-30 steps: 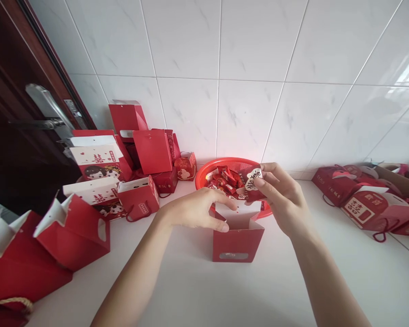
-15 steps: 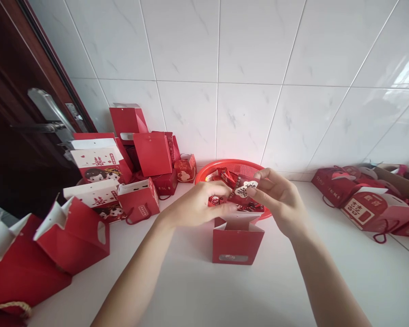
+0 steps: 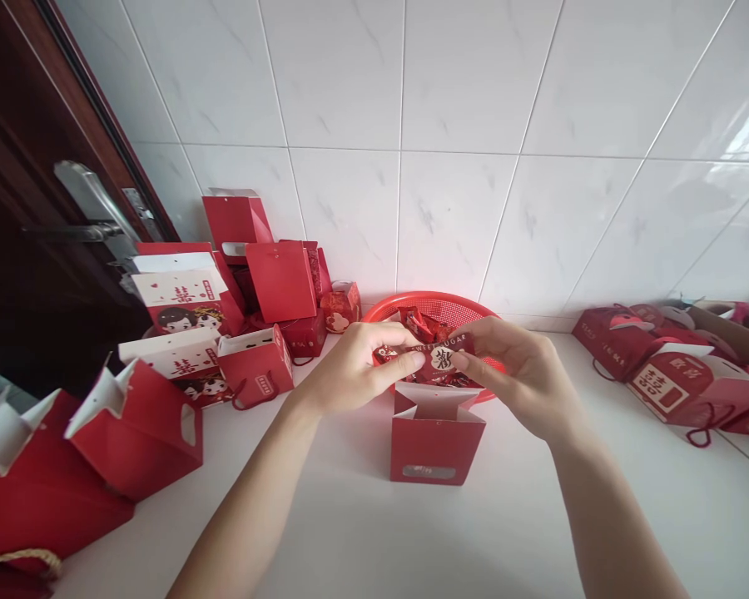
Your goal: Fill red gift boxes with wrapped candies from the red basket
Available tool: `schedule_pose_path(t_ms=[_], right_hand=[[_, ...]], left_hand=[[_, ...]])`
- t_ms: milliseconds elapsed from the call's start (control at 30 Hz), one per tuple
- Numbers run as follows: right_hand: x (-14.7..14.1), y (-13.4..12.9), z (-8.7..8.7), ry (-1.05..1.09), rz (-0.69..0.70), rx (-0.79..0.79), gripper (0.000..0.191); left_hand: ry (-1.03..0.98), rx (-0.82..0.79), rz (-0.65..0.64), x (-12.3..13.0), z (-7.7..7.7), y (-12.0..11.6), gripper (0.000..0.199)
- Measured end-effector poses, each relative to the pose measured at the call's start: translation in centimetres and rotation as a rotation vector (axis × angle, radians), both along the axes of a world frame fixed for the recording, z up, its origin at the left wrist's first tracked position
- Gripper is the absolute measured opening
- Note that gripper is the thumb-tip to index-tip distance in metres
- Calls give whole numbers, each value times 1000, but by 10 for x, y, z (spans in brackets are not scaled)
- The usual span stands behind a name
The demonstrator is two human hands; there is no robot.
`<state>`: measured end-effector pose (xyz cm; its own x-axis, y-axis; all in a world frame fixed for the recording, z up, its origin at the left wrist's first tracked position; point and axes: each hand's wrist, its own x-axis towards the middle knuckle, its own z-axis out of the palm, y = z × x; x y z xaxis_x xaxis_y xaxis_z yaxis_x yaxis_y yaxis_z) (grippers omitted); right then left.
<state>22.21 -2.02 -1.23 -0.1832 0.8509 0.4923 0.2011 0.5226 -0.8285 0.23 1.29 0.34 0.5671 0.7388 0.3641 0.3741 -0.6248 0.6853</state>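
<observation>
Dark-red packet lettered SUGAR is pinched in the fingers of left hand and right hand, near an open red gift box before a perforated basket

The left arm and the right arm, both bare, stretch forward, leaning inward. The left grip and the right grip face each other, near but apart, both pinching, thumbs pointing inward.
</observation>
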Motion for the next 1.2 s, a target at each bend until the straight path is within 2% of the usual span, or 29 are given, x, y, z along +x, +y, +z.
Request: schedule_pose_path(t_ms=[200,433,567,700,767,867,1033,1200], right_hand=[[3,-5,1,-132,-125,120,17],[5,-10,3,-228,-87,94,14],[11,-10,5,-293,-113,100,10],[19,-12,10,-366,-146,119,8],[22,-13,12,-372,-130,106,8],[23,-13,12,-398,-89,88,6],[19,-10,6,-482,-114,109,9],[15,-7,1,-544,-139,119,16]], left_hand=[[-11,70,18,0,-2,-1,22],[-3,94,36,-1,-4,-1,22],[34,46,31,-7,-1,-4,22],[248,-1,-65,-18,6,-6,20],[335,-38,-105,-21,7,-5,23],[345,-81,-130,-18,3,-2,22],[348,-109,-64,-9,-5,3,24],[390,-182,-45,-9,-2,2,41]])
